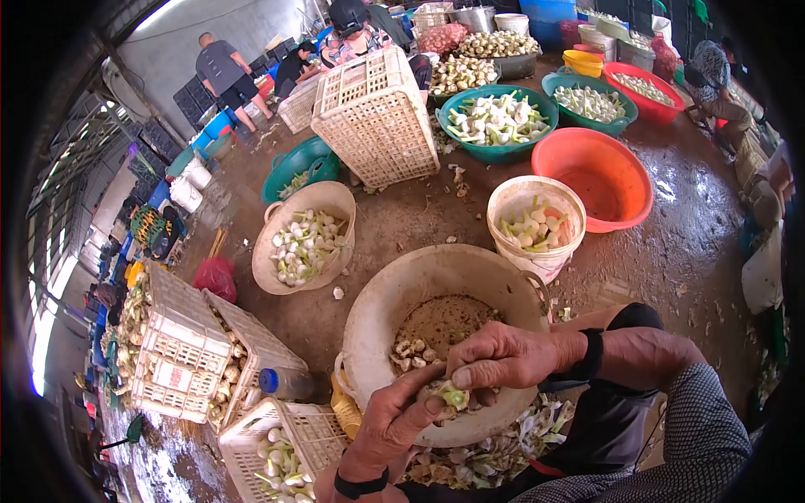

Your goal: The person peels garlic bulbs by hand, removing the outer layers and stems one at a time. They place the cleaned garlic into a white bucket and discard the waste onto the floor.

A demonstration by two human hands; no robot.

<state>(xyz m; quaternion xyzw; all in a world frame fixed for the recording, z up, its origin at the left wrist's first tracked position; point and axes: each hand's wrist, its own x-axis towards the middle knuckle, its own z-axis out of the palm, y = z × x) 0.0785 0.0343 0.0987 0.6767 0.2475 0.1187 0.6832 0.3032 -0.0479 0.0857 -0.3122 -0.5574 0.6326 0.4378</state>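
Over the near side of a large pale tub [369, 306], both my hands meet at a garlic bulb [454, 397] with a green stem stub. My left hand [401, 419] is closed round the bulb from the left. My right hand [503, 359] is bent over it from the right, with thumb and fingers pressed on its top. Any tool in the right hand is hidden. Several small garlic bulbs [411, 354] and brown dirt lie in the tub's bottom.
A white bucket [537, 189] and a beige basin [335, 199] hold trimmed garlic. An empty orange basin [592, 180] stands behind the bucket. Crates [180, 352] are at the left, a tall crate [373, 117] beyond. Peelings [495, 453] lie near my legs. Several people are further back.
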